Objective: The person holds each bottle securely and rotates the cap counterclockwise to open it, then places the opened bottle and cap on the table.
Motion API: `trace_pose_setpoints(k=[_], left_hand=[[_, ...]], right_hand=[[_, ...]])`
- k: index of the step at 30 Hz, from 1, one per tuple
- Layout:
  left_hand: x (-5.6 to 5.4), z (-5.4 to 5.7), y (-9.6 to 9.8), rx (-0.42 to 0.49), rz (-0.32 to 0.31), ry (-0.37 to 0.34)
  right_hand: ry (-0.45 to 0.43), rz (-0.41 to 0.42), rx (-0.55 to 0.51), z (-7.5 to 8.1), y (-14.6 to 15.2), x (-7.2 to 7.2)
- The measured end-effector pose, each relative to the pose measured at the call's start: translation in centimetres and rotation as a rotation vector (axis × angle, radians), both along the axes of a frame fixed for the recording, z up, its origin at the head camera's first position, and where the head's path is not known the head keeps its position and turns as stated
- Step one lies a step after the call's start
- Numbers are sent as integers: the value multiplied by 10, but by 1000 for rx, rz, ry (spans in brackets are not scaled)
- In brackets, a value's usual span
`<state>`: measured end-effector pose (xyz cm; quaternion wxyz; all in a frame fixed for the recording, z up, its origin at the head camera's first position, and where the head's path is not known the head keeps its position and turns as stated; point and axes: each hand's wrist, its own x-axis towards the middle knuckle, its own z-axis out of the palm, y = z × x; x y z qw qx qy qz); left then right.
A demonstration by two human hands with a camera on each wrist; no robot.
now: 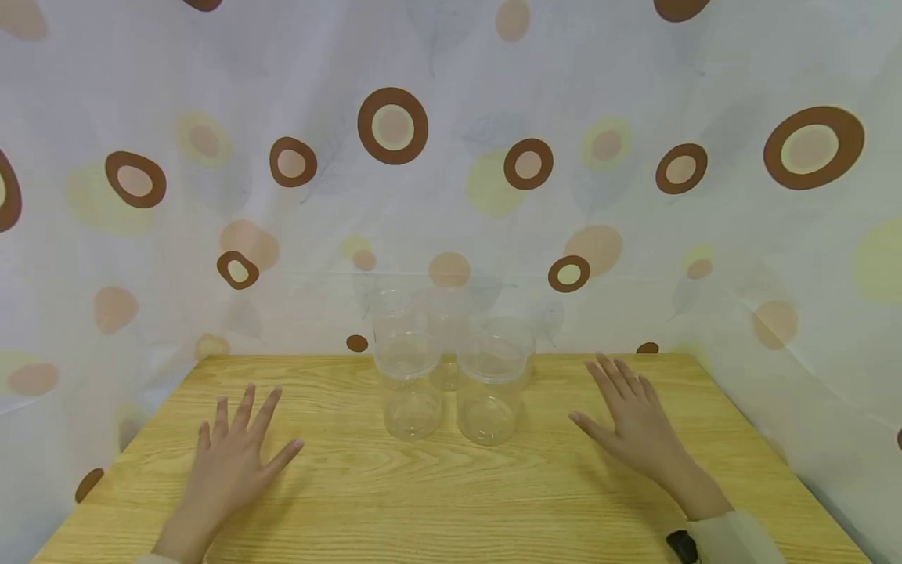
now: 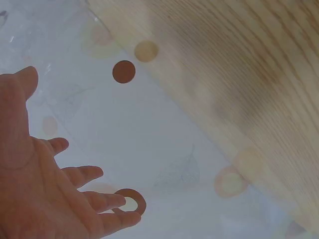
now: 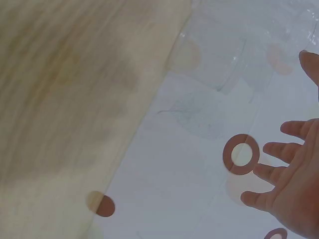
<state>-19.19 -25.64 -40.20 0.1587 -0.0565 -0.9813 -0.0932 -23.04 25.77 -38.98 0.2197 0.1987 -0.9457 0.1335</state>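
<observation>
Left hand (image 1: 232, 462) and right hand (image 1: 634, 427), both empty with fingers straight and spread, flank a cluster of transparent containers (image 1: 489, 399) over one tabletop (image 1: 352, 501) of pale yellow, streaky wood grain. Two smooth, round-walled cylinders stand upright side by side in front, with apparently three more overlapping behind; whether glass or plastic cannot be told. One light sleeve (image 1: 736, 536) covers the right forearm. Beyond hangs a thin, lightly creased white sheet (image 1: 437, 211), printed with brown rings and pastel ovals.
</observation>
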Motion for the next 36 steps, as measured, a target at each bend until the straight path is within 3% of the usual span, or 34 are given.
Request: trace_pose_setpoints(k=[9, 16, 26, 29, 36], left_hand=[[-10, 5, 20, 12, -70, 100], [-17, 6, 38, 52, -132, 162], [-33, -2, 56, 111, -213, 219], [-36, -2, 60, 141, -232, 212], [-44, 1, 69, 211, -247, 119]], right_hand=[[90, 92, -75, 22, -27, -15], [46, 163, -123, 40, -50, -22], [-30, 210, -124, 56, -78, -33], [-42, 226, -116, 57, -87, -38], [-61, 254, -90, 58, -107, -53]])
